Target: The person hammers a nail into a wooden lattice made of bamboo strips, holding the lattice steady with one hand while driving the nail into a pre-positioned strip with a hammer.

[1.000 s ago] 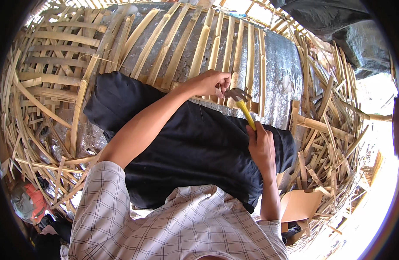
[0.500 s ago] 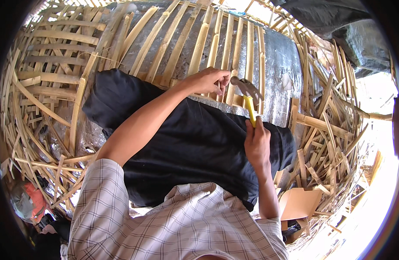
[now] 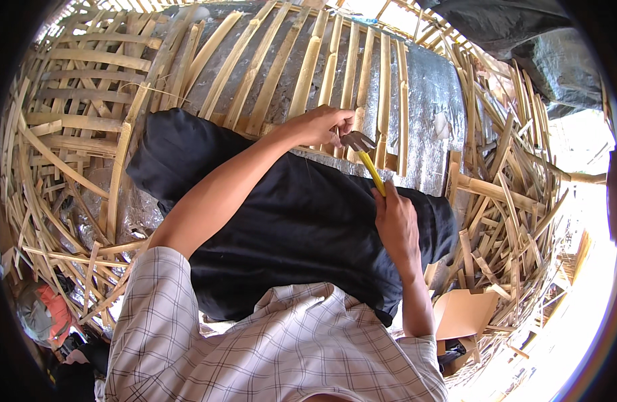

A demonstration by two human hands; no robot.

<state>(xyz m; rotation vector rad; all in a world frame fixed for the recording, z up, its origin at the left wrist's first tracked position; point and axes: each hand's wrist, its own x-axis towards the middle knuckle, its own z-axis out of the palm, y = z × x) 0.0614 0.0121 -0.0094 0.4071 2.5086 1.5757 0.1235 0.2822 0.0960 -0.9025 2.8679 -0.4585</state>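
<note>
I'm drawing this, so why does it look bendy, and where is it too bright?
In the head view, the fisheye lens bends straight edges near its rim; also there, white glare swallows the background right of the cardboard box, and light glints off the silvery sheet under the bamboo strips.

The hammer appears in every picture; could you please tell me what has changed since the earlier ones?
The hammer swung back left: its head, farther right half a second ago, is now close to the left hand. The right hand kept its grip; the left hand and bamboo strips stayed roughly put.
</note>
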